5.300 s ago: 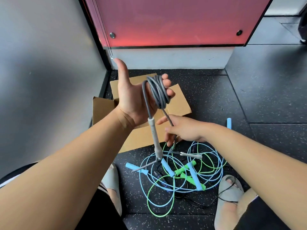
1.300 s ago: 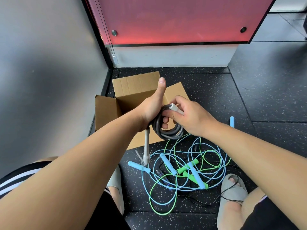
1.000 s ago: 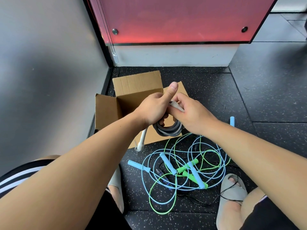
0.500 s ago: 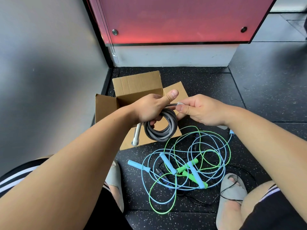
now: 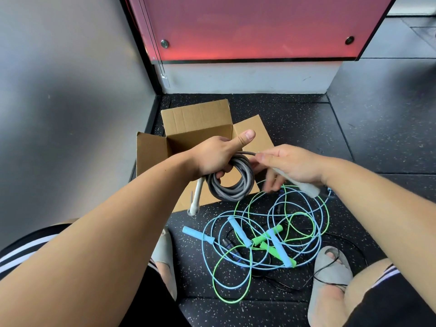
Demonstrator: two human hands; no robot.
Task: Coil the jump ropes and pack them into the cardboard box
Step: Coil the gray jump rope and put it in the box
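While left grip [image 5: 212, 159] clasps coil [image 5: 232, 192], right [image 5: 292, 164] holds handle [image 5: 306, 188].

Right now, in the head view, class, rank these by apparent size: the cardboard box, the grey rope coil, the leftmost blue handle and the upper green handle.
1. cardboard box
2. grey rope coil, though it is held nearer the camera
3. leftmost blue handle and upper green handle look alike; no ranking between them

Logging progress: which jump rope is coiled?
The grey rope, looped in the left hand; the blue ropes and green rope lie tangled on the floor.
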